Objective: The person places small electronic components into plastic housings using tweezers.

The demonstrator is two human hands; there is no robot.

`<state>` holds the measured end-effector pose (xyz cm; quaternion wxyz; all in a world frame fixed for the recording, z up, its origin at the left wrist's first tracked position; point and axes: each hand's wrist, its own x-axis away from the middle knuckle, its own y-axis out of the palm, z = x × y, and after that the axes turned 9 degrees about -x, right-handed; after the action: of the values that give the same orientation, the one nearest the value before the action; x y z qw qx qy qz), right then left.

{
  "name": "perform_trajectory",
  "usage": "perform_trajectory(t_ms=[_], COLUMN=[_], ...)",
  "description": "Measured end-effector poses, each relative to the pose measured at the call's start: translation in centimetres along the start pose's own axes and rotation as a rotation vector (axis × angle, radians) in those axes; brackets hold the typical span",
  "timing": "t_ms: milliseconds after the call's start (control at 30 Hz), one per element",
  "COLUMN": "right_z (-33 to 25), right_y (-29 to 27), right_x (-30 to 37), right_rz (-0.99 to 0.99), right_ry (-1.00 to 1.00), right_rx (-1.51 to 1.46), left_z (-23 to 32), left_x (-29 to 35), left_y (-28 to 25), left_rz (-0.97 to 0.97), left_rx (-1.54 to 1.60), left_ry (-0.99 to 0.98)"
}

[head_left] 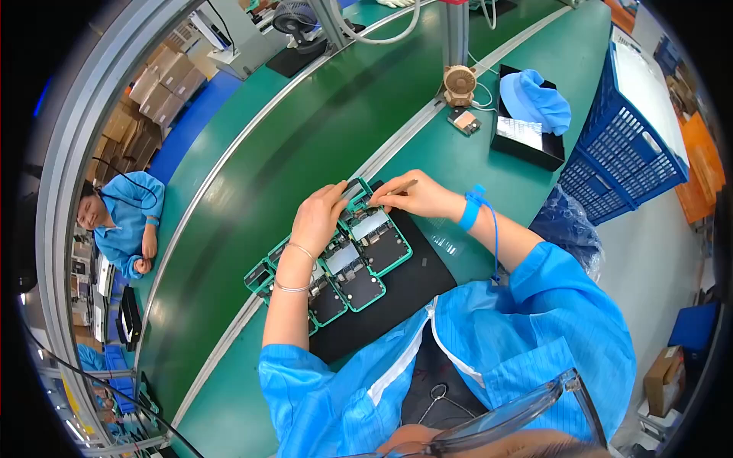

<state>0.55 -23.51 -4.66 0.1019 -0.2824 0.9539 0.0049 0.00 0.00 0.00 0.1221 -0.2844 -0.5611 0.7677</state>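
A row of several green-framed electronic units [383, 246], with black panels and silver parts inside, lies across a black mat [416, 286] at the bench's near side. My left hand [317, 217] reaches over the row, its fingers closed on the upper edge of the rightmost unit. Between the thumb and fingers of my right hand [424, 195] is a slim tool, like tweezers, pointed at that unit's upper end. Its tip is too small to make out. A blue strap [475, 208] with a cord circles my right wrist. My left forearm hides part of the row.
Beyond the row runs a green conveyor belt [298, 145] with a metal rail. A small beige fan [460, 84] and a black tray [527, 153] with a blue cap [534, 101] stand at the far right. Blue crates [622, 145] sit beside the bench. A co-worker [126, 214] is across the belt.
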Motion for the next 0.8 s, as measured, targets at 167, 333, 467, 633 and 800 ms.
perform_trajectory(t_ms=[167,333,467,633,800], right_z=[-0.08,-0.1,0.0,0.47,0.86], right_y=[-0.18,0.1,0.46,0.24,0.4], right_x=[0.21,0.47,0.79,0.86,0.76], right_rz=[0.02,0.083,0.073,0.011,0.001], right_ry=[0.1,0.115,0.041,-0.132,-0.197], right_rx=[-0.078,-0.126,-0.041,0.096,0.108], left_z=[0.07,0.22,0.29,0.43,0.57], left_x=[0.19,0.16,0.17,0.28,0.37], left_y=[0.16,0.09,0.1,0.02,-0.02], left_rz=[0.005,0.005,-0.003,-0.007,-0.013], left_rx=[0.006,-0.007,-0.001,-0.019,-0.021], left_ry=[-0.002,0.001,-0.007,-0.016,-0.016])
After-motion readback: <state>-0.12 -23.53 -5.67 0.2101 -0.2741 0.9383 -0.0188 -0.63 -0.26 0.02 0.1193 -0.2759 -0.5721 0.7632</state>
